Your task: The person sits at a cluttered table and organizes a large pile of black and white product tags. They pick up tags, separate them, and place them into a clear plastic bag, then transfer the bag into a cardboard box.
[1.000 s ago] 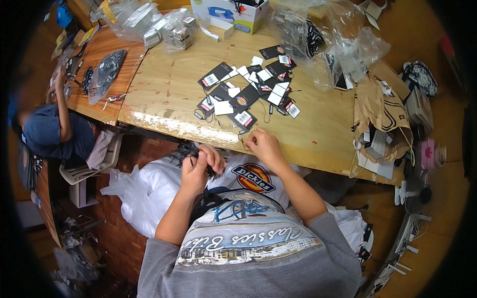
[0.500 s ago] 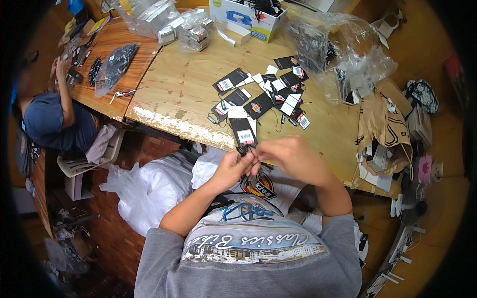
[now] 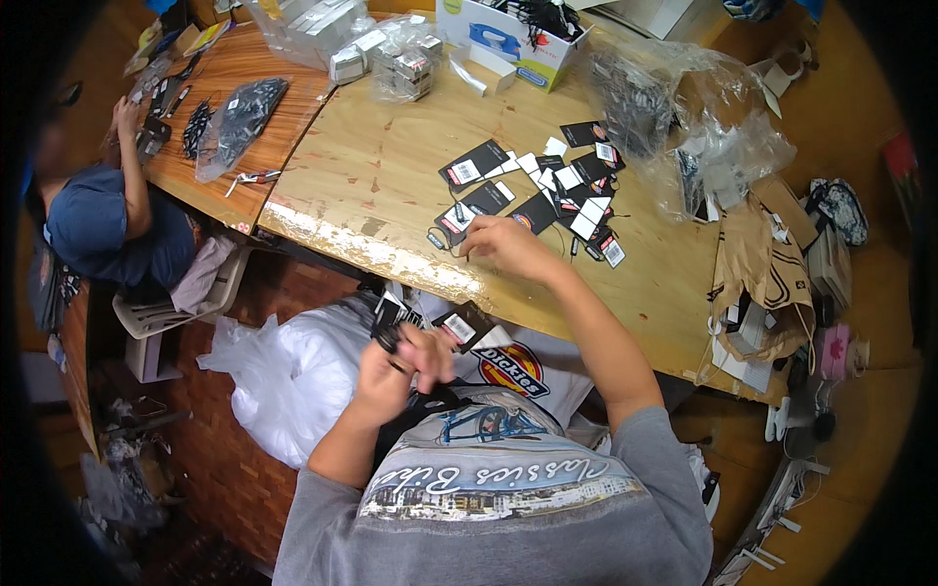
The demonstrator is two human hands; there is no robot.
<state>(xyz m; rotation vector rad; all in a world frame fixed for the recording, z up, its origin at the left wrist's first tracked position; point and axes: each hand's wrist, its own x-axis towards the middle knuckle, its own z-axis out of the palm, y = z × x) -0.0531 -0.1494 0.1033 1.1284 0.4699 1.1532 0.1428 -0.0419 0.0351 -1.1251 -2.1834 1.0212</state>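
Observation:
My left hand (image 3: 403,366), slightly blurred, is closed round the black cords of a bunch of hang tags (image 3: 467,326) and holds them above my lap. Black tags with white labels stick out past its fingers. Over the table's near side, my right hand (image 3: 510,248) reaches down with its fingertips bent together at the thin cord of a black hang tag (image 3: 484,198). Beyond it lies a loose pile of black and white hang tags (image 3: 593,217), several with cords attached. My right hand covers part of the pile's near edge.
A wooden table (image 3: 371,161) spans the front. At its back are a box (image 3: 528,49) of black cords and bagged small boxes (image 3: 403,70). Clear plastic bags (image 3: 718,146) and a tan bag (image 3: 762,283) lie right. Another person (image 3: 122,230) sits left. White bagged goods (image 3: 303,376) are below.
My hands have parted. The left has drawn back left toward my body with the bunch of tags; the right has moved forward to the pile. The view has shifted slightly.

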